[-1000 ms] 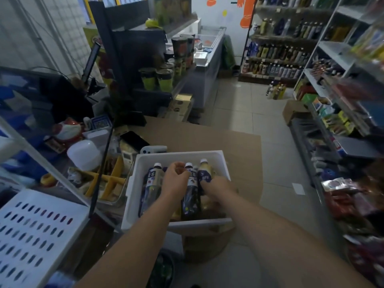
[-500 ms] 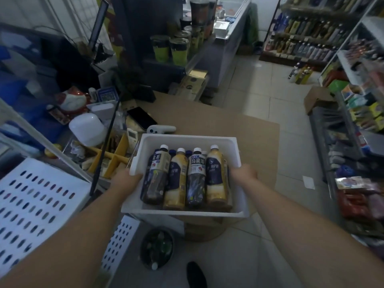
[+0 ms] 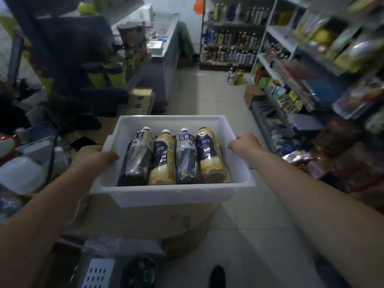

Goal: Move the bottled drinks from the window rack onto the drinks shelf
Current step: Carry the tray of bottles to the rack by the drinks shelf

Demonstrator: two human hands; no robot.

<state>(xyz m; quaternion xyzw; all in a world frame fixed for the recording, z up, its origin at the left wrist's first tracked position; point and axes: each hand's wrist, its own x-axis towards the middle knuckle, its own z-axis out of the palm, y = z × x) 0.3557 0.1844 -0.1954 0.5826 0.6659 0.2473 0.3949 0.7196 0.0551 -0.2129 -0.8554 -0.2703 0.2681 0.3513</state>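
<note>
A white plastic bin [image 3: 170, 194] is held in front of me above a cardboard sheet. Several bottled drinks lie side by side in it, caps pointing away: a dark tea bottle [image 3: 138, 156], a tan milk-tea bottle [image 3: 163, 159], another dark tea bottle [image 3: 186, 156] and a second tan bottle [image 3: 209, 154]. My left hand [image 3: 95, 157] grips the bin's left rim. My right hand [image 3: 245, 145] grips the right rim. A drinks shelf [image 3: 230, 40] full of bottles stands against the far wall.
A cluttered counter [image 3: 31, 146] with white tubs lies to the left. Snack shelves [image 3: 307, 80] line the right side of the tiled aisle [image 3: 218, 96]. A cardboard box [image 3: 253, 94] and a few bottles [image 3: 235, 75] stand on the floor ahead. A chest freezer [image 3: 164, 48] sits centre-left.
Both hands left the bottles and took the bin by its two side rims. The bin has been lifted off the cardboard and the view has swung toward the aisle.
</note>
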